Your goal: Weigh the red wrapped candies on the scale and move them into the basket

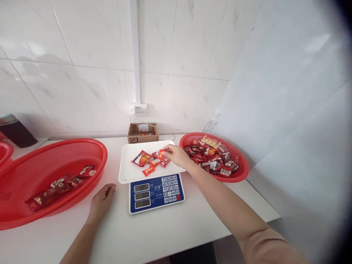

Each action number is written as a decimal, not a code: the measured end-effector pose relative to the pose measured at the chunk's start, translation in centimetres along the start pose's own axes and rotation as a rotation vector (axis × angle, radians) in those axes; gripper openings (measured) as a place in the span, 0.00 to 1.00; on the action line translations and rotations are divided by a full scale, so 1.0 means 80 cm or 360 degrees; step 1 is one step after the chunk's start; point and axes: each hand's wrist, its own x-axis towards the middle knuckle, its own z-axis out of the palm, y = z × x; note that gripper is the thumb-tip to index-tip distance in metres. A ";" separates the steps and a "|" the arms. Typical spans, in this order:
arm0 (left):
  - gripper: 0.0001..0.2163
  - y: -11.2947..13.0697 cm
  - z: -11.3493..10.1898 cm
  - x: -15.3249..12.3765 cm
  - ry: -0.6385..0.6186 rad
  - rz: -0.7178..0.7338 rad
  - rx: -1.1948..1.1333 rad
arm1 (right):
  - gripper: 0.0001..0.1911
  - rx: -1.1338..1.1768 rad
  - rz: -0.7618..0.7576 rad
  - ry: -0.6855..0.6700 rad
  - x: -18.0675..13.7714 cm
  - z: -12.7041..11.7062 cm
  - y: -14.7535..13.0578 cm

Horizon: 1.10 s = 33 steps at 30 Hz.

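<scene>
My right hand [176,155] reaches over the white tray of the scale [128,161], its fingertips pinched on a small red candy packet [160,154]. Several other red wrapped packets lie on the tray just below and left of it, among them a larger snack packet [141,158] and a small candy [149,170] nearer the front. My left hand [103,201] rests on the table left of the scale's blue keypad panel [157,193]. Its fingers are curled closed, with nothing showing in them. The top display seems to read 0.05.
At left is a large red basket [99,154] holding a few packets; at right, a red basket [243,172] is heaped with them. Behind the tray sits a cardboard box [143,138]. A dark-filled container [18,132] and a clear bottle [210,124] stand near the wall.
</scene>
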 end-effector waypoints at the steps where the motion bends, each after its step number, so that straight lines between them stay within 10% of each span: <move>1: 0.15 0.000 0.000 0.000 0.0003 0.0016 0.0002 | 0.10 0.0009 -0.0014 0.0018 0.001 0.000 -0.003; 14: 0.15 -0.006 0.006 0.001 -0.0032 0.0015 -0.0059 | 0.14 -0.0624 0.0399 0.0212 -0.070 -0.079 0.076; 33: 0.15 -0.010 0.008 0.002 -0.0017 0.0042 -0.0054 | 0.17 -0.0522 0.0498 0.0104 -0.082 -0.081 0.084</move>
